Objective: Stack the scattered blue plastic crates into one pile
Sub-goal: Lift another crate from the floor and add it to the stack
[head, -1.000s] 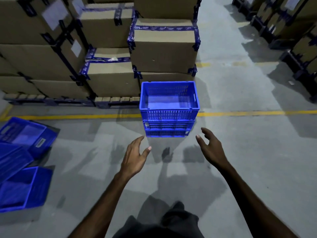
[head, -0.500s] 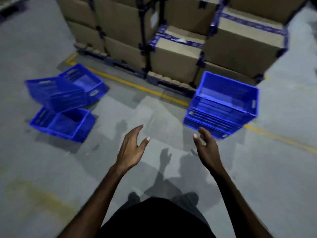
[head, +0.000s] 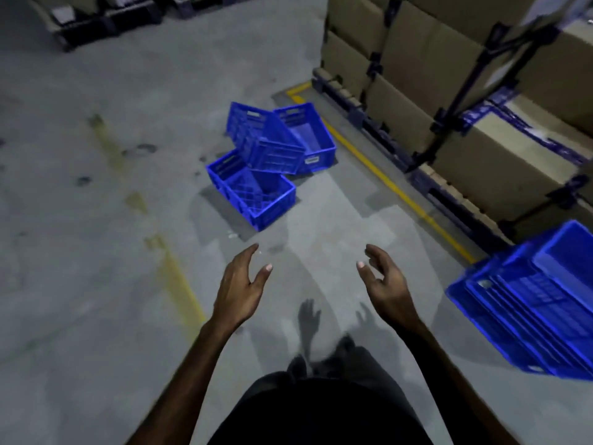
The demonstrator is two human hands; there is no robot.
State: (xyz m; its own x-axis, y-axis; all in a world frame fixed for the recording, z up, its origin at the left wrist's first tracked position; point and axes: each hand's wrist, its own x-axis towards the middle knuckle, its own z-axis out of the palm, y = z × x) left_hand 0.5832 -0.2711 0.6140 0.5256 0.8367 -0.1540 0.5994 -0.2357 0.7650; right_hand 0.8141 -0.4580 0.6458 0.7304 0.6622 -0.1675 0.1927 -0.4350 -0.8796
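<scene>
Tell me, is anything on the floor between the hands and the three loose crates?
Nothing visible is. Only bare floor lies between the left hand, the right hand and the nearest loose crate. Both hands are open and hold nothing.

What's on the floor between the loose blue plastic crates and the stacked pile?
Head view: only bare grey concrete floor between the three scattered blue plastic crates and the stacked blue crate pile.

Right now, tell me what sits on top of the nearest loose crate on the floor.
A tilted crate leans over the nearest loose crate, one corner dipping inside it. A third crate stands behind. The floor under the tilted one is hidden. Both hands hold nothing.
</scene>
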